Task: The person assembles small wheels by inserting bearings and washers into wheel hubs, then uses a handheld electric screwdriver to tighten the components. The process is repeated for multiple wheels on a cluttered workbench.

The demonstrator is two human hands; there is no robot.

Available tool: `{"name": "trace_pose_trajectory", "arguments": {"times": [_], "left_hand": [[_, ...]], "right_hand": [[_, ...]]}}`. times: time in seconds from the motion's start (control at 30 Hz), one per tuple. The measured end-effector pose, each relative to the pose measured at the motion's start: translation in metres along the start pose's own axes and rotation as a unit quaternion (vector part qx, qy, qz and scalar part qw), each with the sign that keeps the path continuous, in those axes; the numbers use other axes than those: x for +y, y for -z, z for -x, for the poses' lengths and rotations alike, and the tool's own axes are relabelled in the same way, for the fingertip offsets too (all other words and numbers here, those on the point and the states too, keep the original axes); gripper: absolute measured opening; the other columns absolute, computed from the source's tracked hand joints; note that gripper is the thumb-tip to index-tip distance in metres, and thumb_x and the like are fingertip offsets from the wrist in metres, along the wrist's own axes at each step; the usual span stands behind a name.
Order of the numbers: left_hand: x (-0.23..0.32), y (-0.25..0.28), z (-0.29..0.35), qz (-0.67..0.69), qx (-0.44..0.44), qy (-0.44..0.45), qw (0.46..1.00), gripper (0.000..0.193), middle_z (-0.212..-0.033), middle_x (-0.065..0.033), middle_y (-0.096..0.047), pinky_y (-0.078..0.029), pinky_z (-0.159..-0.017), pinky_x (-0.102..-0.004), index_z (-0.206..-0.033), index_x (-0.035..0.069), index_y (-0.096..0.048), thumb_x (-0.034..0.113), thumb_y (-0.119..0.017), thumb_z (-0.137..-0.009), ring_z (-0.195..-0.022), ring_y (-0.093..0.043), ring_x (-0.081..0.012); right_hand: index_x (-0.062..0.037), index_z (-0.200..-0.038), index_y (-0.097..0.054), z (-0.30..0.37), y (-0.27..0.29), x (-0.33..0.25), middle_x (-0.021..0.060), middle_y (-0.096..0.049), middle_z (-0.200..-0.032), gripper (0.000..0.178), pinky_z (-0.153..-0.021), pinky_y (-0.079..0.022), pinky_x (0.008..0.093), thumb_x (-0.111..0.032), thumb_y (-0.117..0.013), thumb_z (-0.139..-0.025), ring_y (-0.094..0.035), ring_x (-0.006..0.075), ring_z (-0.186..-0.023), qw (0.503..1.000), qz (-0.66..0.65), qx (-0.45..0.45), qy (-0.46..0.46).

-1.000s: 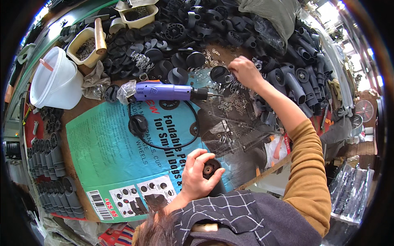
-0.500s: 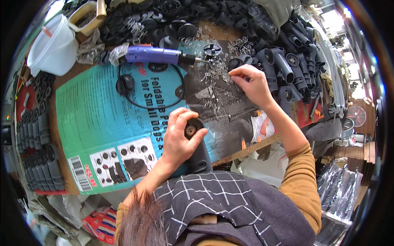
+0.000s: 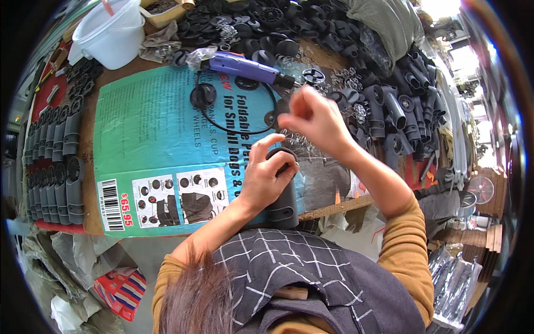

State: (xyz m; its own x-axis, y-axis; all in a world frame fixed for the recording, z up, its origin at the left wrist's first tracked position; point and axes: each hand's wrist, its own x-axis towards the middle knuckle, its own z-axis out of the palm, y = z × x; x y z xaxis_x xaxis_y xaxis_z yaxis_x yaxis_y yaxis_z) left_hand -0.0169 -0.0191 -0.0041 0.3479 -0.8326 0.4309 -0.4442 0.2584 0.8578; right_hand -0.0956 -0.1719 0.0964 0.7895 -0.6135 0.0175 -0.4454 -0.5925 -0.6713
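Note:
My left hand (image 3: 260, 181) is closed around the upper end of a black plastic tubular part (image 3: 285, 200), which stands tilted at the table's front edge. Its fingertips and thumb curl over the part's rounded top. Just above and to the right, my right hand (image 3: 316, 119) is smeared by motion with its fingers curled. Whether anything lies between those fingers cannot be made out. Beyond it, a purple electric screwdriver (image 3: 245, 68) lies on its side, its tip by the right hand. Small shiny metal pieces (image 3: 360, 114) are scattered around there, partly hidden by the hand.
A printed blue-green cardboard sheet (image 3: 150, 139) covers the table's left and middle, with a black cable loop (image 3: 222, 129) on it. Black plastic parts (image 3: 272, 19) are heaped at the back, grey-black tubes (image 3: 395, 111) at right, similar parts (image 3: 72, 131) at left. A white bucket (image 3: 111, 39) stands back left.
My right hand has left the scattered metal pieces and come left and nearer to the black part. My left fingers have shifted over its top, covering the round hole seen before.

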Motion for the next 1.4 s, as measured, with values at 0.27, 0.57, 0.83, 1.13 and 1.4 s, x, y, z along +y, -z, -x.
{"name": "trace_pose_trajectory", "arguments": {"times": [0.27,0.57,0.83,1.13,1.4], "left_hand": [[-0.001,0.001,0.001,0.016,-0.007,0.017,1.000,0.014,-0.130,-0.0146,-0.048,-0.042,-0.094,-0.0415,-0.087,0.010,-0.065,0.010,-0.076,-0.078,-0.116,-0.049,-0.0327],[-0.005,-0.002,-0.001,0.016,0.003,-0.002,1.000,0.017,-0.118,-0.0147,-0.053,-0.042,-0.092,-0.0446,-0.091,0.012,-0.065,0.013,-0.074,-0.077,-0.108,-0.050,-0.0364],[-0.008,-0.005,0.000,-0.005,0.011,-0.017,1.000,0.018,-0.109,-0.0132,-0.057,-0.043,-0.089,-0.0437,-0.092,0.011,-0.066,0.013,-0.075,-0.077,-0.104,-0.052,-0.0350],[-0.008,-0.005,0.001,0.014,0.012,-0.014,1.000,0.015,-0.119,-0.0122,-0.054,-0.044,-0.088,-0.0421,-0.093,0.011,-0.067,0.012,-0.074,-0.079,-0.102,-0.052,-0.0334],[-0.007,-0.004,0.000,0.018,0.011,-0.011,1.000,0.016,-0.120,-0.0127,-0.053,-0.045,-0.088,-0.0422,-0.093,0.011,-0.067,0.011,-0.074,-0.078,-0.102,-0.052,-0.0335]], "right_hand": [[-0.0050,-0.122,-0.050,-0.161,-0.071,0.019,0.0203,-0.061,-0.112,0.061,-0.096,-0.047,0.0430,-0.020,-0.077,-0.069,-0.056,0.0366,-0.112,0.958,0.274,-0.035,0.074],[-0.0013,-0.125,-0.030,0.000,0.023,-0.005,0.0074,-0.053,-0.098,0.070,-0.074,-0.049,0.0291,-0.005,-0.073,-0.070,-0.054,0.0134,-0.085,0.962,-0.177,0.202,0.044],[-0.0035,-0.116,-0.047,0.077,-0.013,0.020,0.0123,-0.056,-0.100,0.046,-0.079,-0.052,0.0373,-0.016,-0.069,-0.078,-0.059,0.0204,-0.085,0.873,-0.400,0.278,0.029],[-0.0112,-0.116,-0.056,0.078,0.025,-0.025,0.0136,-0.060,-0.086,0.069,-0.069,-0.048,0.0414,-0.070,-0.056,-0.081,-0.059,0.0271,-0.072,0.748,-0.597,0.221,0.184],[-0.0161,-0.120,-0.050,0.071,0.017,-0.027,0.0154,-0.061,-0.085,0.067,-0.067,-0.051,0.0455,-0.071,-0.056,-0.082,-0.060,0.0284,-0.070,0.747,-0.605,0.233,0.149]]}}
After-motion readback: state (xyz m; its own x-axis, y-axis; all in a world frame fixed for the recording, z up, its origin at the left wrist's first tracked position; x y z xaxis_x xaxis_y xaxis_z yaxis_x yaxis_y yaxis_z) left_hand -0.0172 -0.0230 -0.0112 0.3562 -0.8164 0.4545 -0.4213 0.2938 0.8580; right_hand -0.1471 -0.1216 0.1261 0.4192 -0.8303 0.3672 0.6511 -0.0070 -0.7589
